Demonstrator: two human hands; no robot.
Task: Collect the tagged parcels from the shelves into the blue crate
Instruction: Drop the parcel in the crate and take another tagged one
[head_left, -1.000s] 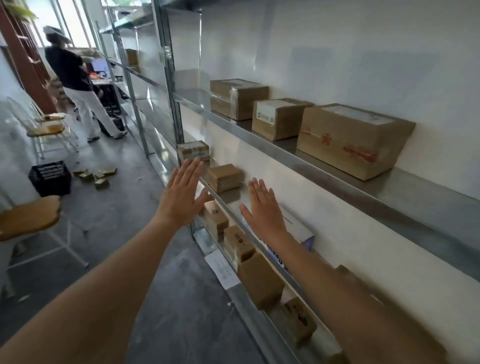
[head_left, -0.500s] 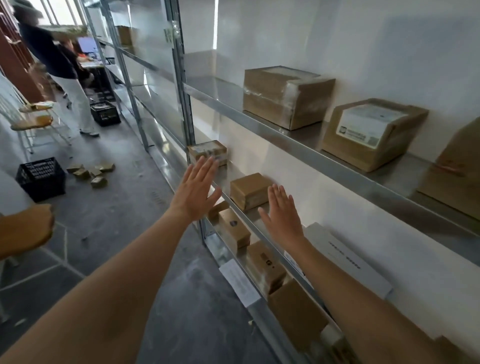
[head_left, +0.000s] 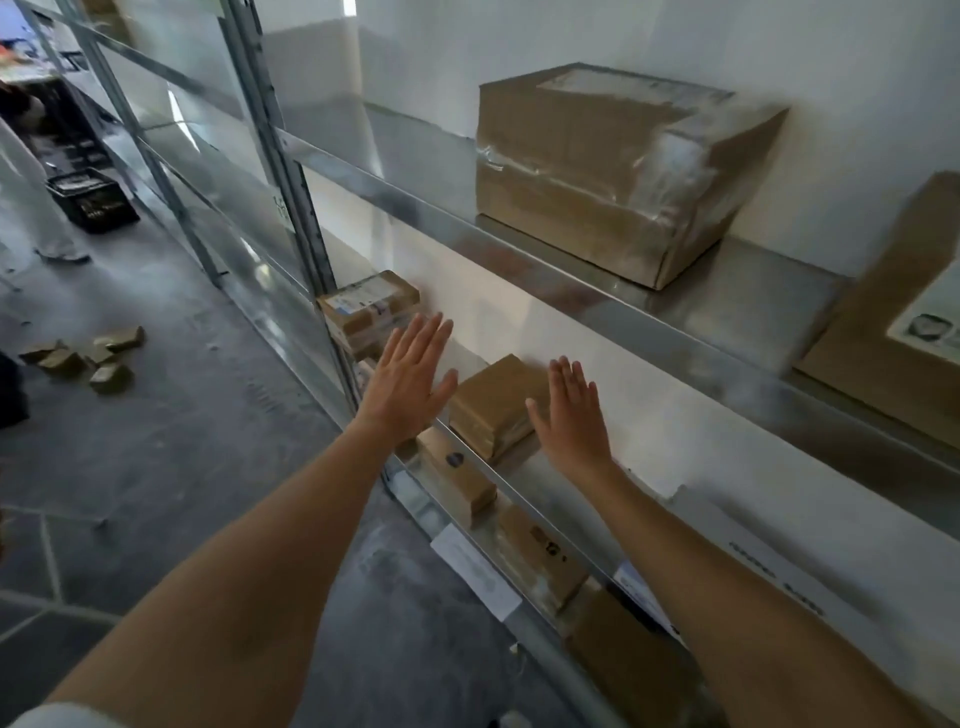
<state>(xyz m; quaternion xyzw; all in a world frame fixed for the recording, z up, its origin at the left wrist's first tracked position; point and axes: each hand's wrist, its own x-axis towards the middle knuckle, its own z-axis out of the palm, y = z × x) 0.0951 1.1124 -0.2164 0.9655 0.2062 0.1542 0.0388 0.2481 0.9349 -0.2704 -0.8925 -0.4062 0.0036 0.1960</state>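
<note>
Cardboard, plain and brown: a small parcel (head_left: 493, 402) is lying on the middle shelf (head_left: 691, 467) of a metal rack, and the person's two bare hands are flanking it. The left hand (head_left: 402, 384) is hovering at the parcel's nine o'clock, fingers straight and only slightly fanned, thumb angling toward the box without clearly touching it. The right hand (head_left: 574, 415) is hovering at its three o'clock, fingers straight and close together, thumb out toward the parcel's near corner; contact cannot be told. Neither hand is gripping anything. At the left hand's eleven o'clock a labelled parcel (head_left: 371, 306) is sitting against the rack post. A large taped box (head_left: 608, 166) is resting on the shelf above
</note>
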